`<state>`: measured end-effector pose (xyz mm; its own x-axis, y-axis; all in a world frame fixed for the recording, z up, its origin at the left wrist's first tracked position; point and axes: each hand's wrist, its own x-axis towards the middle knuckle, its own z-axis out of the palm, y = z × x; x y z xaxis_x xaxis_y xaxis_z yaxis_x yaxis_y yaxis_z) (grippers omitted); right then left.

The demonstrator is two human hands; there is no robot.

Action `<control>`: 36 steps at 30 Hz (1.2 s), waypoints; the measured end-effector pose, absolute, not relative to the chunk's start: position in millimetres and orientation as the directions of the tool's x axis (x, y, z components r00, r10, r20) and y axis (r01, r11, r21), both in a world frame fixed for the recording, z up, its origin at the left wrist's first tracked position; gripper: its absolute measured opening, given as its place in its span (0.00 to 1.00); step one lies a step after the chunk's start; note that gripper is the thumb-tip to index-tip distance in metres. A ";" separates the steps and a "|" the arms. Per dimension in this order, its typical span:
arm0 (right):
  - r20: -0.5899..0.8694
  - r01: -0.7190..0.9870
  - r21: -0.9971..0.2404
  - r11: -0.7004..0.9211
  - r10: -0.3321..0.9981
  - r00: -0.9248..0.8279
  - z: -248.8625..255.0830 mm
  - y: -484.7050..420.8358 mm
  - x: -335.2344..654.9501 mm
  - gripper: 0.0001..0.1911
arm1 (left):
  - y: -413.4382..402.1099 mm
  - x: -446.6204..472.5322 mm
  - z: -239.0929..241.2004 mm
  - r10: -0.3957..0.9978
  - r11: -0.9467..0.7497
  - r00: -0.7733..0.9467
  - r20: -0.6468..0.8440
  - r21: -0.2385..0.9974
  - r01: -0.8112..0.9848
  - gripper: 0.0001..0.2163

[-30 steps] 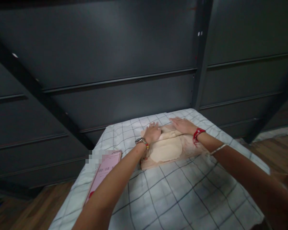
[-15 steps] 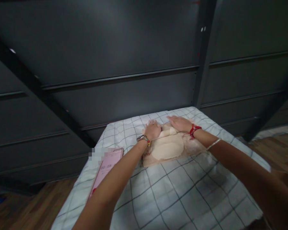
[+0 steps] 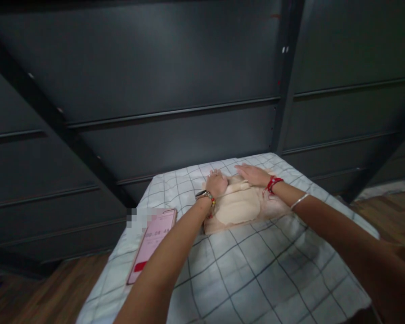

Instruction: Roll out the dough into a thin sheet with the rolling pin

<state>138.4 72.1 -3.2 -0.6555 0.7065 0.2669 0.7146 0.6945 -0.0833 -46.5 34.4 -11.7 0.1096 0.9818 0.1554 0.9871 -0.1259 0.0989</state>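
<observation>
A beige, sheer-edged garment (image 3: pixel 238 210) with a smooth cream panel lies spread on the checked cloth. A narrow cream fold (image 3: pixel 236 186) runs along its far side. Palm down, my left hand (image 3: pixel 217 182) rests at the garment's far left corner, its foreshortened fingers pointing away and slightly apart. My right hand (image 3: pixel 253 174) lies flat over the far right part, fingers stretched toward the left, and hides some of the fabric. Neither hand lifts the garment.
White checked cloth (image 3: pixel 236 279) covers the small table. A pink-screened phone (image 3: pixel 153 240) showing a timer lies left of my left forearm, which covers part of it. Dark grey metal panels (image 3: pixel 175 58) stand right behind the table. Wooden floor (image 3: pixel 388 216) shows at both sides.
The view has shifted slightly, so the table and phone appear a little further right. Both hands keep nearly the same places on the garment.
</observation>
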 end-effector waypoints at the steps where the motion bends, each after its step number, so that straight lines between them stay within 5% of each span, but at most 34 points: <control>1: 0.263 0.709 -0.108 0.697 0.707 -0.656 -3.3 68.8 145.4 0.25 | 32.0 -46.5 -12.5 0.972 -0.168 0.150 0.180 0.085 0.982 0.22; 8: 0.081 0.667 -0.064 0.742 0.670 -0.738 3.8 26.5 199.6 0.27 | -3.0 -45.3 -13.9 0.908 -0.366 0.354 0.226 0.013 0.930 0.22; 13: 0.188 0.604 0.094 0.792 0.581 -0.792 14.5 3.8 187.9 0.25 | -14.8 -53.3 -10.1 0.896 -0.386 0.371 0.246 0.016 0.922 0.21; 20: 0.198 0.579 -0.048 0.814 0.576 -0.793 3.1 1.3 191.5 0.25 | -17.5 -59.2 -10.9 0.925 -0.318 0.304 0.229 0.027 0.948 0.19; 26: 0.264 0.647 -0.046 0.761 0.634 -0.727 -8.2 2.3 184.3 0.27 | -6.8 -59.4 -13.4 0.885 -0.448 0.436 0.166 0.040 0.893 0.20; 29: 0.295 0.728 -0.043 0.684 0.705 -0.645 -4.2 27.0 170.7 0.29 | 10.1 -59.6 -11.7 0.924 -0.358 0.346 0.162 0.051 0.932 0.20; 32: 0.238 0.789 -0.075 0.610 0.779 -0.580 -3.8 49.9 160.3 0.30 | 20.5 -59.8 -9.7 0.959 -0.269 0.262 0.111 0.050 0.962 0.18; 36: 0.135 0.687 -0.158 0.709 0.705 -0.696 -18.1 40.5 164.7 0.30 | 4.0 -61.4 -13.8 0.921 -0.388 0.384 0.070 0.049 0.920 0.19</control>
<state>164.7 40.5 -18.1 -0.6961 0.7052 0.1346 0.6875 0.7088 -0.1579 -61.4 4.0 -13.8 0.3842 0.9206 0.0698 0.9204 -0.3879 0.0494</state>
